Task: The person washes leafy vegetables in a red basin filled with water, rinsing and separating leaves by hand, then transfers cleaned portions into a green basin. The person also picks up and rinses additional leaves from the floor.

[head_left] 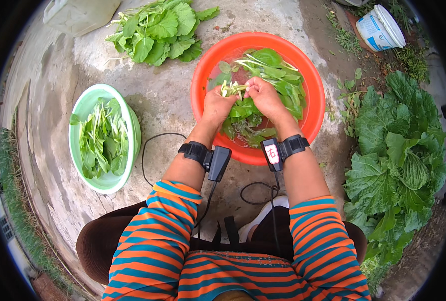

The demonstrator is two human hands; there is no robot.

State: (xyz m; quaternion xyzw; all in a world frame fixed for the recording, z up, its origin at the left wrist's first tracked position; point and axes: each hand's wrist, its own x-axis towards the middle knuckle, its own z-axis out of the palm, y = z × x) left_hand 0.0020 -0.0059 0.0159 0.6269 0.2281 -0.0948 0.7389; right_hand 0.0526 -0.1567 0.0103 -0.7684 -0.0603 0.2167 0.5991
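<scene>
Over an orange plastic basin [314, 81] of water, my left hand [218, 105] grips a bunch of leafy greens [242, 109] by its pale stems. The bunch's leaves hang down towards the water. My right hand [265, 96] pinches one of the stem ends between thumb and fingertips. More greens [287, 82] float in the right side of the basin, and a few loose leaves [223, 73] lie in the water at the left. To the left, a light green plastic basin [132, 128] holds greens [104, 139] with long pale stems.
A pile of broad-leaved greens [162, 32] lies on the concrete beyond the basins, near a translucent plastic jug [80, 15]. Large leafy plants [400, 161] grow at the right. A white bucket [380, 28] stands at the far right. Cables [208, 203] hang from both wrist devices.
</scene>
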